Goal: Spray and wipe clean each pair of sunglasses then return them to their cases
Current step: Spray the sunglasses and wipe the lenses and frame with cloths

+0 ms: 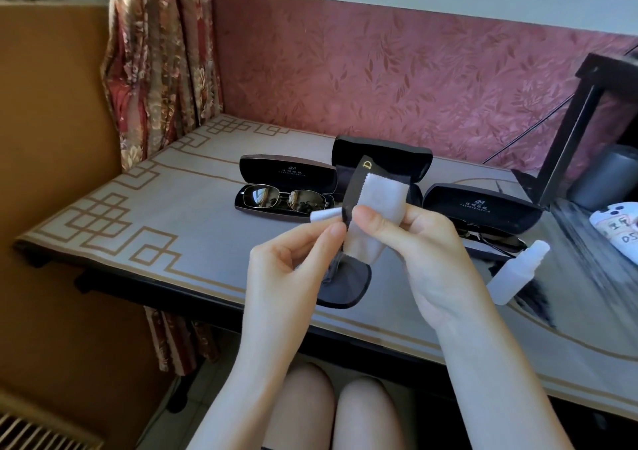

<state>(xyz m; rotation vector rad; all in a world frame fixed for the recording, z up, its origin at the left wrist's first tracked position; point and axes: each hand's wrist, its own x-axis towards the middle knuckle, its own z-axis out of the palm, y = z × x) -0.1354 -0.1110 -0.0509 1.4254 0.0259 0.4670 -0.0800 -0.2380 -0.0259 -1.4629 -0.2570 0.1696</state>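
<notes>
Pink leaf-patterned wallpaper backs a worktop (pixel 172 208) under a grey cover with gold fretwork. Beyond the fingers (pixel 331 233) three black cases stand open: the left case (pixel 288 173) holds metal-framed sunglasses (pixel 286 200), the middle case (pixel 379 154) looks empty, and the right case (pixel 483 208) holds another pair (pixel 490 237). Right of the fingers lies the spray bottle (pixel 518 270). The left hand (pixel 293 263) pinches the black sunglasses (pixel 345 287) at the frame; the right hand (pixel 424 252) curls the white cloth (pixel 383 194) around them. By my judgement this pair is mid-wipe and not yet cased; whether the others are clean cannot be told. A gold "D" marks the temple; the lid print is too small to read.
</notes>
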